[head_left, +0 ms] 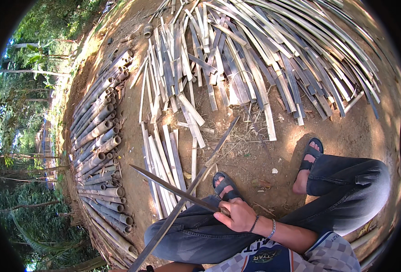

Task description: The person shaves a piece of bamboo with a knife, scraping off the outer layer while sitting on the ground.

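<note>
My right hand (240,216) is closed around the handle of a machete (157,179), whose long dark blade points to the upper left. The blade crosses a long split bamboo strip (171,221), and they look to be touching. That strip slants from the lower edge up past my left foot. At the lower edge my left forearm (175,267) shows with a dark band at the wrist. Only a sliver of my left hand (118,270) is in view near the strip's lower end, its fingers cut off by the frame.
Split bamboo strips (250,59) lie heaped ahead, and a smaller bunch (164,158) lies beside my left leg. Whole bamboo poles (98,131) are stacked at the left. My sandalled feet (225,186) rest on bare earth (264,181). Trees stand beyond.
</note>
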The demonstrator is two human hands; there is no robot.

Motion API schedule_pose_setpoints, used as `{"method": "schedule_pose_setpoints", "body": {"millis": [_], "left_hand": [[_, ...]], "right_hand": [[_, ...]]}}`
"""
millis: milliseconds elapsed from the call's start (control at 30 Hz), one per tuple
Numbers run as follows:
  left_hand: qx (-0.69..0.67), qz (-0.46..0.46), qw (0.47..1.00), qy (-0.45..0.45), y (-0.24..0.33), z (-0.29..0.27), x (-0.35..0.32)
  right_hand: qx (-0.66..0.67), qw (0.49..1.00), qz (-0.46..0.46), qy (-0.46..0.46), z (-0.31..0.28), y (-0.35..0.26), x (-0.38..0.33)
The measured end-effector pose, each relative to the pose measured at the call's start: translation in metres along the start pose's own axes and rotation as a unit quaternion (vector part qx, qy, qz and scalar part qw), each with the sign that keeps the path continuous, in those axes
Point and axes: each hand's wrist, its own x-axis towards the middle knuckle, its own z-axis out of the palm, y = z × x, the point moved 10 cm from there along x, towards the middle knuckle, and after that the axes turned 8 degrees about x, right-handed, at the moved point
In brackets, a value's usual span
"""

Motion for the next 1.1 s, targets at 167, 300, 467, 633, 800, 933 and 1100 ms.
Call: {"method": "schedule_pose_setpoints", "body": {"millis": [167,300,467,633,800,933,1100], "left_hand": [[0.029,-0.008,0.999,0.017,0.003,-0.004,0.001],[0.007,0.005,1.0,0.019,0.001,-0.003,0.0],[0.004,0.003,1.0,0.021,-0.002,-0.005,-0.001],[0.032,-0.001,0.999,0.02,0.003,-0.007,0.0],[0.003,0.012,1.0,0.011,0.004,0.003,-0.001],[0.001,0.005,1.0,0.009,0.003,-0.004,0.0],[-0.012,0.012,1.0,0.004,0.001,0.005,0.0]], "right_hand": [[0.07,0.994,0.057,0.06,-0.018,0.037,0.013],[0.042,0.997,0.064,0.01,-0.003,0.021,0.003],[-0.007,0.997,0.037,0.063,-0.025,0.027,0.016],[0.062,0.995,0.068,0.033,-0.011,0.02,0.006],[0.017,1.0,0.023,-0.012,-0.01,0.006,0.009],[0.087,0.992,0.081,0.033,-0.025,0.029,0.021],[0.036,0.996,0.06,-0.064,0.005,-0.011,-0.003]]}}
